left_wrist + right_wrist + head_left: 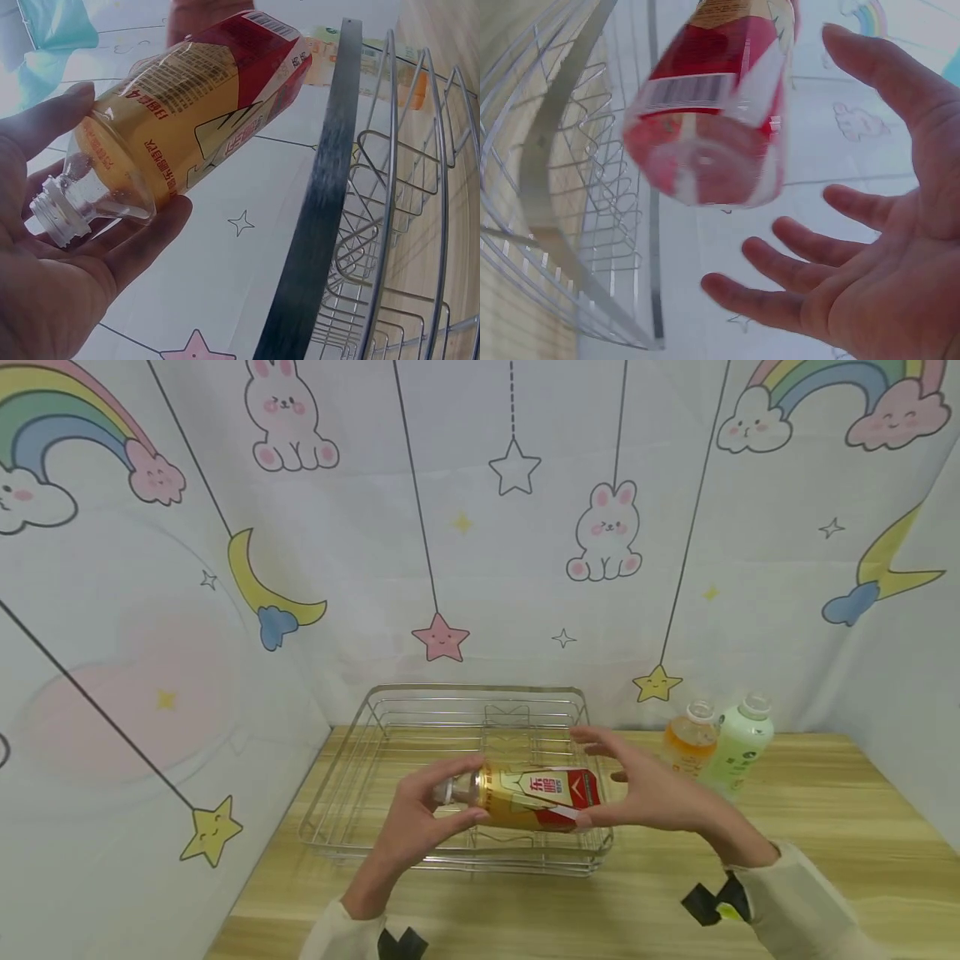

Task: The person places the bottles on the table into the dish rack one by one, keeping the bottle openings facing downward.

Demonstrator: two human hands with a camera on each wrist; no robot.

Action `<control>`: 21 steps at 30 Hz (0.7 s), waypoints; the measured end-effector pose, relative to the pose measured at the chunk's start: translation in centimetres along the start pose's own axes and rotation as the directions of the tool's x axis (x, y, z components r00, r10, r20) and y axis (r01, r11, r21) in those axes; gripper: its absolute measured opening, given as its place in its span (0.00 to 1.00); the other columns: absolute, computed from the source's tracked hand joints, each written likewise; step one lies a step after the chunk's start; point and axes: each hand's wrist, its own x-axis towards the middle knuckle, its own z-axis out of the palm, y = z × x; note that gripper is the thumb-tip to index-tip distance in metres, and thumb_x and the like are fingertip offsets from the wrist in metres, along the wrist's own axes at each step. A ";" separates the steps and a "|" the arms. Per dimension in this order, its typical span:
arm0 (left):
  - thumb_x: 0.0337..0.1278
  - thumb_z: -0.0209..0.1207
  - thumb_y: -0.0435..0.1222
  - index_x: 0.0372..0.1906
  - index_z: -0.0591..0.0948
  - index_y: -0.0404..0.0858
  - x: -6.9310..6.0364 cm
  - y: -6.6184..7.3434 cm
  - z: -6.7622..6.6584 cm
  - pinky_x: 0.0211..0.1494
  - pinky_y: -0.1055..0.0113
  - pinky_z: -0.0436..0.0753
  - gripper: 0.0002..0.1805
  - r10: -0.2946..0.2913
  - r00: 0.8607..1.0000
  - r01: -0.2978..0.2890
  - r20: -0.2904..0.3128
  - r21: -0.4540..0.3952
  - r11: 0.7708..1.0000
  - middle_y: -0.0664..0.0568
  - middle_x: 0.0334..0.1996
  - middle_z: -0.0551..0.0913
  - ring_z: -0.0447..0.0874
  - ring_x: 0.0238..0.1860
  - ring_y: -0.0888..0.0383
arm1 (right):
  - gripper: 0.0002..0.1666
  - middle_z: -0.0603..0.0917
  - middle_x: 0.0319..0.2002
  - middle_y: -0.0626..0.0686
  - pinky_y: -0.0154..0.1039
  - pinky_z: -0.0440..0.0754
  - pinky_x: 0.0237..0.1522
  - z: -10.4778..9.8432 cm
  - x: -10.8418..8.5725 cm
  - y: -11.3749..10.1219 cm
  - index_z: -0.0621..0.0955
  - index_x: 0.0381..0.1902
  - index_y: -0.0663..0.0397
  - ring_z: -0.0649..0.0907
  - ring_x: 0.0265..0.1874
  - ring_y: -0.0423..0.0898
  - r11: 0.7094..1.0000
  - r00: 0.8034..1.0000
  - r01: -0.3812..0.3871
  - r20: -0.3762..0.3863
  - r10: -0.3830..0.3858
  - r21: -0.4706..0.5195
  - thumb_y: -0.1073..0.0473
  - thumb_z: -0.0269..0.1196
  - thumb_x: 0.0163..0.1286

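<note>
A clear plastic bottle (517, 795) with a gold and red label lies sideways in the air above the wire basket (480, 688). My left hand (416, 818) grips it round the shoulder, by the neck. In the left wrist view the bottle's threaded mouth (61, 214) shows no cap and points back toward the palm. My right hand (660, 787) is beside the bottle's base, fingers spread. The right wrist view shows a gap between the base (705, 161) and that hand's fingers (780, 259).
Right of the basket, at the back of the wooden table (675, 893), stand an orange-coloured bottle (688, 739) and a pale green bottle (741, 747), both without visible caps. A white cloth printed with rabbits and stars hangs behind and along the sides.
</note>
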 end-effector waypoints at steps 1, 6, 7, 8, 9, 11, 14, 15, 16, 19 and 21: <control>0.47 0.68 0.18 0.59 0.76 0.25 0.0 0.1 0.0 0.41 0.53 0.87 0.29 0.002 1.000 -0.002 -0.001 -0.014 1.000 0.29 0.56 0.77 0.80 0.55 0.55 | 0.54 0.64 0.72 0.57 0.64 0.72 0.59 0.1 -0.4 0.4 0.60 0.74 0.49 0.65 0.69 0.63 0.998 1.000 0.010 -0.029 -0.009 0.058 0.49 0.76 0.56; 0.48 0.67 0.18 0.59 0.76 0.25 0.2 0.1 0.0 0.44 0.54 0.86 0.29 0.009 1.000 -0.009 -0.001 -0.075 0.997 0.40 0.59 0.79 0.78 0.60 0.55 | 0.51 0.62 0.73 0.58 0.58 0.77 0.58 1.7 -1.7 2.3 0.59 0.75 0.49 0.63 0.71 0.63 0.928 0.979 0.129 -0.192 -0.064 0.348 0.66 0.72 0.59; 0.48 0.67 0.18 0.59 0.76 0.25 0.2 0.1 0.0 0.44 0.54 0.86 0.29 0.012 1.000 -0.012 -0.002 -0.083 0.997 0.43 0.59 0.79 0.77 0.60 0.55 | 0.51 0.62 0.73 0.58 0.56 0.77 0.58 2.1 -1.9 2.5 0.58 0.75 0.50 0.63 0.71 0.61 0.904 0.972 0.162 -0.220 -0.078 0.396 0.69 0.71 0.59; 0.49 0.67 0.18 0.59 0.76 0.25 0.2 0.0 0.0 0.44 0.54 0.86 0.28 0.016 1.000 -0.016 -0.003 -0.087 0.996 0.44 0.60 0.79 0.77 0.60 0.54 | 0.51 0.62 0.73 0.57 0.53 0.78 0.57 2.6 -1.9 2.7 0.58 0.75 0.51 0.64 0.71 0.59 0.879 0.965 0.193 -0.245 -0.090 0.435 0.71 0.70 0.59; 0.49 0.67 0.19 0.59 0.76 0.25 0.3 0.0 0.0 0.44 0.54 0.86 0.28 0.019 1.000 -0.020 -0.005 -0.094 0.995 0.45 0.60 0.79 0.77 0.61 0.54 | 0.50 0.63 0.73 0.57 0.51 0.78 0.57 3.1 -2.0 2.8 0.58 0.75 0.52 0.65 0.71 0.56 0.854 0.958 0.222 -0.267 -0.101 0.470 0.73 0.69 0.59; 0.50 0.67 0.19 0.59 0.76 0.25 0.3 0.0 0.1 0.45 0.54 0.86 0.27 0.026 1.000 -0.027 -0.012 -0.111 0.993 0.43 0.60 0.78 0.77 0.61 0.54 | 0.49 0.64 0.72 0.55 0.47 0.79 0.56 4.0 -2.0 3.0 0.58 0.74 0.54 0.68 0.69 0.51 0.800 0.948 0.267 -0.296 -0.117 0.538 0.74 0.67 0.59; 0.52 0.67 0.21 0.59 0.76 0.24 0.3 0.1 0.2 0.45 0.54 0.86 0.26 0.037 0.999 -0.040 -0.026 -0.131 0.991 0.39 0.61 0.77 0.77 0.61 0.53 | 0.46 0.67 0.70 0.54 0.44 0.81 0.55 5.1 -1.9 3.2 0.61 0.73 0.55 0.72 0.65 0.46 0.738 0.938 0.298 -0.331 -0.107 0.605 0.75 0.66 0.60; 0.52 0.67 0.22 0.59 0.76 0.24 0.3 0.1 0.3 0.45 0.55 0.86 0.26 0.039 0.999 -0.043 -0.029 -0.137 0.990 0.39 0.61 0.77 0.77 0.60 0.53 | 0.45 0.68 0.69 0.54 0.44 0.81 0.54 5.4 -1.9 3.2 0.62 0.72 0.55 0.74 0.63 0.47 0.718 0.935 0.302 -0.340 -0.096 0.627 0.75 0.66 0.60; 0.53 0.67 0.22 0.59 0.76 0.24 0.3 0.1 0.3 0.45 0.55 0.86 0.26 0.041 0.999 -0.045 -0.033 -0.142 0.989 0.39 0.61 0.77 0.77 0.60 0.53 | 0.44 0.69 0.67 0.54 0.44 0.81 0.54 5.7 -1.9 3.3 0.63 0.71 0.55 0.75 0.61 0.48 0.703 0.933 0.304 -0.350 -0.083 0.643 0.75 0.66 0.60; 0.54 0.67 0.24 0.59 0.75 0.24 0.3 0.2 0.5 0.45 0.57 0.86 0.26 0.043 0.998 -0.049 -0.047 -0.155 0.987 0.39 0.60 0.77 0.79 0.58 0.53 | 0.42 0.73 0.64 0.55 0.44 0.81 0.54 6.3 -1.9 3.4 0.65 0.70 0.54 0.77 0.59 0.50 0.670 0.923 0.312 -0.381 -0.047 0.674 0.77 0.65 0.59; 0.55 0.67 0.24 0.60 0.75 0.24 0.3 0.2 0.6 0.45 0.57 0.86 0.26 0.038 0.998 -0.047 -0.054 -0.162 0.986 0.40 0.60 0.78 0.80 0.56 0.53 | 0.42 0.74 0.62 0.55 0.44 0.82 0.53 6.6 -1.8 3.5 0.65 0.70 0.54 0.78 0.58 0.50 0.652 0.915 0.329 -0.401 -0.042 0.683 0.78 0.64 0.59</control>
